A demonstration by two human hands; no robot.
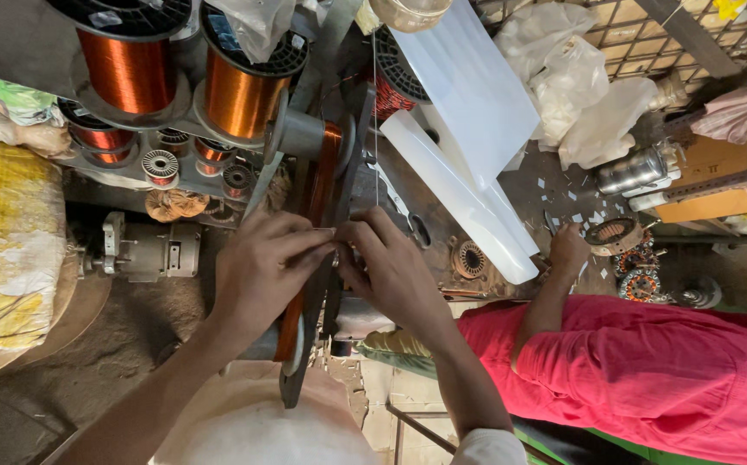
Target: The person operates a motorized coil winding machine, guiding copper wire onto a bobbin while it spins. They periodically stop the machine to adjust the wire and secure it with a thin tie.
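Pale rounded cloth surface point(261, 430) fills the bottom centre, nearest the lens. Above it, both forearms run up to mid-frame. Left hand point(261, 267) and right hand point(391, 267) meet fingertip to fingertip, pressed together and pinching at the copper coil point(315, 198) on its dark winding former point(352, 172). Coil's long axis runs near-vertical in frame, tilted slightly, top toward upper right. Right of that, a co-worker's hand point(569, 250) in a pink sleeve point(649, 362) rests beside a stator core point(613, 234). Farthest, upper left: copper wire spools point(132, 73).
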